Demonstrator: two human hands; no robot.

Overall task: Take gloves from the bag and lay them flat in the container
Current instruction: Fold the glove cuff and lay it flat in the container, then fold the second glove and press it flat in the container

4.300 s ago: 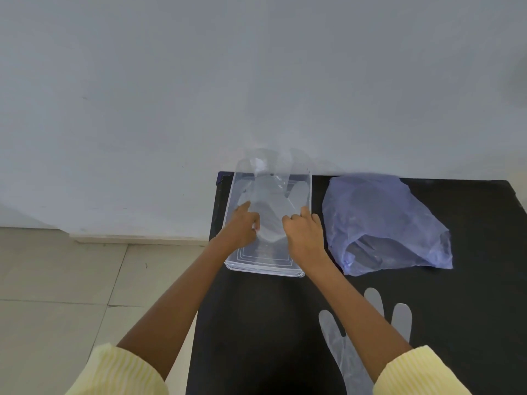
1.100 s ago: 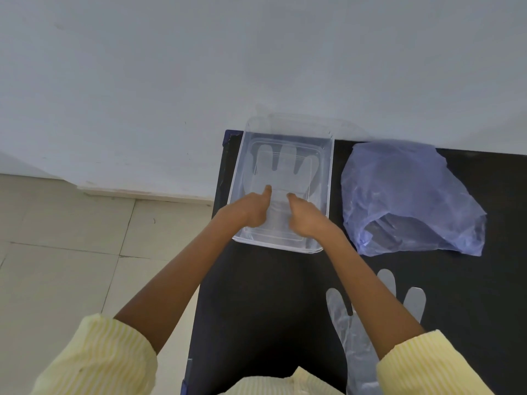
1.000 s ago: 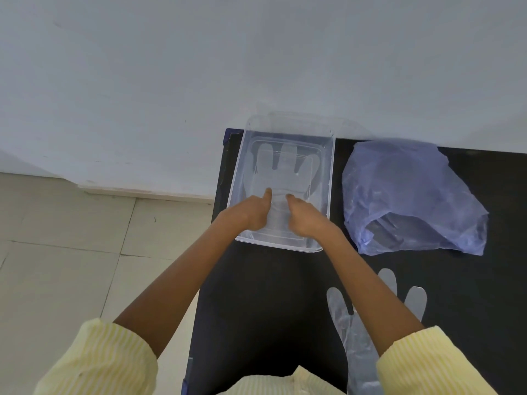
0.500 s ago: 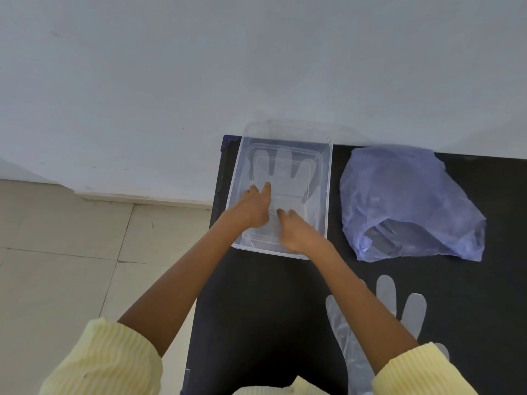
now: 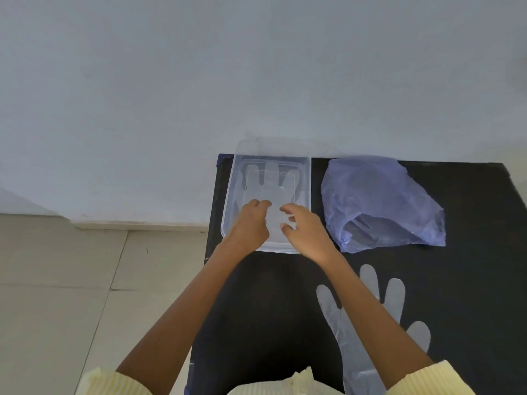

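The black table [image 5: 470, 223] filled my view from about four to six o'clock, its top dark and matte, its far edge running against the pale wall [image 5: 199, 81]. That wall took up everything from nine round to three o'clock. At seven and eight o'clock lay the beige floor tiles [image 5: 71, 280], with a low skirting [image 5: 137, 225] where floor met wall.

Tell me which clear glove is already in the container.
The glove under both hands, fingers toward the wall. The other glove lies on the black table.
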